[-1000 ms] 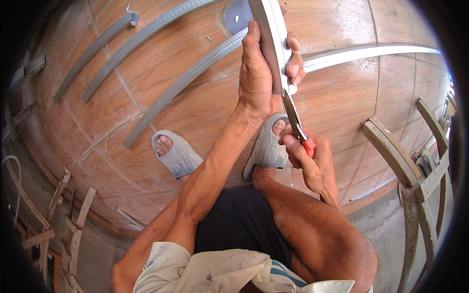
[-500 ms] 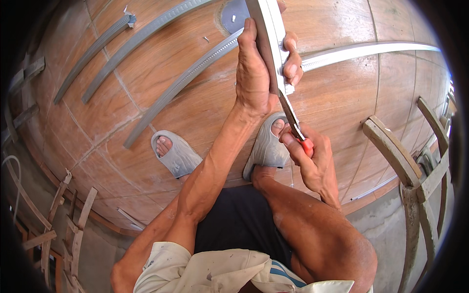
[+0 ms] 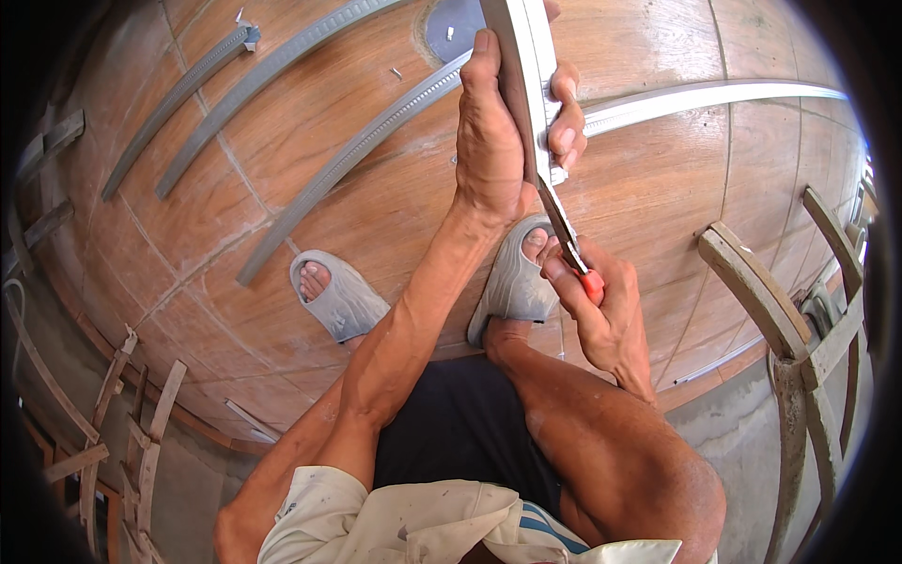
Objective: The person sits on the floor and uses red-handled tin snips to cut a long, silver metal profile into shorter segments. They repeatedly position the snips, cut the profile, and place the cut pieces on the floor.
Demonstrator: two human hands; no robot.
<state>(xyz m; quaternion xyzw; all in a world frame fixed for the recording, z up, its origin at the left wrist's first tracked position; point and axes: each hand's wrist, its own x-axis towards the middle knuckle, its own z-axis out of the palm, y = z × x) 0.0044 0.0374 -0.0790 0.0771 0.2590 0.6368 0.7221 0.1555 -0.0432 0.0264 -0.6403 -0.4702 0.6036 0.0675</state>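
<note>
Metal strip point(image 3: 526, 75) touched by snips point(image 3: 562, 222)
Fingers point(image 3: 565, 136) are clamped on both: the left hand's point(image 3: 490, 155) on the strip, far in the middle; the right hand's point(image 3: 606, 301) on the snips, nearer.

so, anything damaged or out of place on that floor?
Yes. The leftmost grey metal channel has a ragged upper end, with bits sticking out past its outline. Also, a small loose scrap lies by itself on the tiled floor, attached to nothing.
</note>
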